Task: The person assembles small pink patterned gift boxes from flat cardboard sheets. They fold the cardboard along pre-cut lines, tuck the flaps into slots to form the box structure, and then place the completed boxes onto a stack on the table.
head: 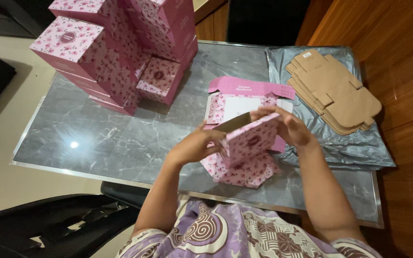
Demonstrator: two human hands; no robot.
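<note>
A half-folded pink floral cardboard box (pixel 252 141) is held up over the near middle of the grey marble table (pixel 96 138). My left hand (pixel 198 145) grips its left side and my right hand (pixel 285 125) grips its top right edge. The brown inside of one wall shows at the top. Under the box lie flat pink floral box blanks (pixel 244 172), and another flat blank (pixel 244 95) with a pink flap lies just behind.
A stack of folded pink floral boxes (pixel 120 48) stands at the far left of the table. Flat brown cardboard blanks (pixel 333 88) lie on a grey plastic bag (pixel 359 148) at the right. A black chair (pixel 48 224) is at the near left.
</note>
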